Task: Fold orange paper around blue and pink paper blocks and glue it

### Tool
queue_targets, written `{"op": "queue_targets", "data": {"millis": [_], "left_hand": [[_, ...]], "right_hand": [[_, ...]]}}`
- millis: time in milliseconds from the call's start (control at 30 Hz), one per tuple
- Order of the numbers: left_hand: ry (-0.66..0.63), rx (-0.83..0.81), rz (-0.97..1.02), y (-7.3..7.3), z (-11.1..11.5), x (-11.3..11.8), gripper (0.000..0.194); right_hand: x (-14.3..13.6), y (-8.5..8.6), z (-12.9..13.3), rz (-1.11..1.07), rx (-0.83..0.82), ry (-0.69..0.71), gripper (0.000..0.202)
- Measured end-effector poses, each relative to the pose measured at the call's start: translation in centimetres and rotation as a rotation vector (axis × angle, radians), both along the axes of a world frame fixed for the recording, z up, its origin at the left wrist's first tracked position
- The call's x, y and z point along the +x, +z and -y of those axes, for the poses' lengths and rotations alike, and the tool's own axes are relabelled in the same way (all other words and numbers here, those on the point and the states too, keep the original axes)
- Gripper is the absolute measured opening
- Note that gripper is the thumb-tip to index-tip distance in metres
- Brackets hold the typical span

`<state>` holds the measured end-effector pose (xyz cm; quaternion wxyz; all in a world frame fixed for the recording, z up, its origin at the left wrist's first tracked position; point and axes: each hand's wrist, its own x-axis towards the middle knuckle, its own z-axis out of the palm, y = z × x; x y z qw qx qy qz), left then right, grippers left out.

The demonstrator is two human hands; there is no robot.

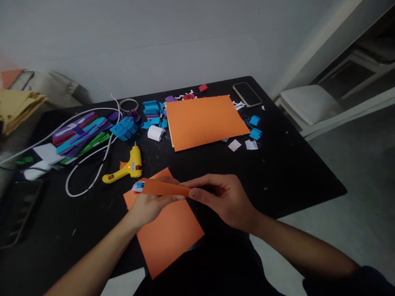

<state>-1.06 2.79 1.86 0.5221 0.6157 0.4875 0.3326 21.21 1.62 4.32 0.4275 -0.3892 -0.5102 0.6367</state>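
The one head-worn camera looked forward and down from above and behind the left hand [150,206] and right hand [227,198], fairly near, its view reaching past them to the wall [173,49]

I saw a phone [247,94] lying near the far right corner of the black tabletop [286,164], a pale wall [185,49] behind, and a white seat [310,102] past the right edge. A white cable [77,195] looped across the left side; yellow folded material [20,107] showed at far left.
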Motion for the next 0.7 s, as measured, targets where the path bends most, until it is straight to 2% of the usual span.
{"op": "queue_targets", "data": {"millis": [233, 467, 700], "left_hand": [[0.008, -0.009, 0.038, -0.2, 0.0, 0.1, 0.019], [-0.029, -0.025, 0.011, -0.2, 0.2, 0.0, 0.019], [-0.032, -0.056, 0.072, -0.4, 0.1, 0.2, 0.025]], "right_hand": [[-0.4, 0.4, -0.6, -0.047, -0.058, 0.034, 0.016], [-0.7, 1.2, -1.2, -0.036, -0.045, 0.09, 0.017], [-0.7, 2.3, -1.8, 0.003, -0.026, 0.133, 0.018]]}}
